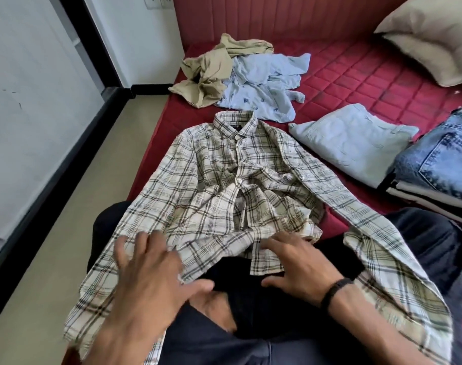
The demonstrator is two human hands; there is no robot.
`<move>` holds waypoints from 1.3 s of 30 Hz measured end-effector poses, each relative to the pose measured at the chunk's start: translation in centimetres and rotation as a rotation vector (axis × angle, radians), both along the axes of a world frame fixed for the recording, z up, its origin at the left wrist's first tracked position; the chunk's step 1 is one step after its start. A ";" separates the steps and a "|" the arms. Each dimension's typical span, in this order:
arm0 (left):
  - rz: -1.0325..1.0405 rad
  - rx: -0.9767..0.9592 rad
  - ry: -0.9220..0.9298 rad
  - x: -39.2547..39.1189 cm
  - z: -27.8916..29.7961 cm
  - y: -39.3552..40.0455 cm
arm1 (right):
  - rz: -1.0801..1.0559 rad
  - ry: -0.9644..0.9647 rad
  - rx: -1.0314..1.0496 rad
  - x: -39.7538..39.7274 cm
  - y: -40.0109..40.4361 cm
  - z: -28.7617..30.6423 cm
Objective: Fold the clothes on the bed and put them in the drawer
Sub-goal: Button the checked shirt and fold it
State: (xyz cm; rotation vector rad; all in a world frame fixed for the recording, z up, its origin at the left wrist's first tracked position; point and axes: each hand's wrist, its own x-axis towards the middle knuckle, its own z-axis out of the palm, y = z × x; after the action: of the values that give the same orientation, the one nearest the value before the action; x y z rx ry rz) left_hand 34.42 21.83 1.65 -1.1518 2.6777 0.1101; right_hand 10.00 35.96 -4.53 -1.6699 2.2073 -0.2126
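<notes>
Both the left hand (148, 270) and right hand (301, 264) rest with fingers spread on the hem of the soft, light cream-and-black plaid cotton shirt (224, 177), spread at the maroon quilted mattress's (356, 75) near edge, best gripped by its shoulders.

Garments on the bed (356, 75): six counted. One plaid shirt (224, 175), spread flat. One tan garment (209, 72), crumpled. One pale blue printed shirt (264, 85), crumpled. One folded light blue item (353, 143). One folded pair of jeans (440, 164), lying on one folded striped item (422, 198) at the right edge; further pieces beneath cannot be told. Pillows: one (432, 35). Hands: two, the left hand (151, 272) and the right hand (301, 264). Wristbands: one (335, 288).
</notes>
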 end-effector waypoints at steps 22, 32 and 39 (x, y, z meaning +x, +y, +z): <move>-0.128 0.756 0.311 -1.2 3.2 -0.4 | 0.005 -0.334 -0.015 -1.6 2.2 6.3; -0.158 0.686 -0.016 -5.9 3.8 -0.5 | 0.071 -0.181 0.373 0.4 0.9 6.0; -0.016 0.240 0.557 -16.2 -3.6 -1.5 | -0.396 -0.085 -0.015 0.4 -7.8 1.6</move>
State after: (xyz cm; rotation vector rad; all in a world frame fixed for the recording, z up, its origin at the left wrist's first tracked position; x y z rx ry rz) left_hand 18.26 20.32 -1.96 -1.1521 3.0148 0.8384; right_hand 10.38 28.19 -2.88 -1.1901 2.4540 -0.3940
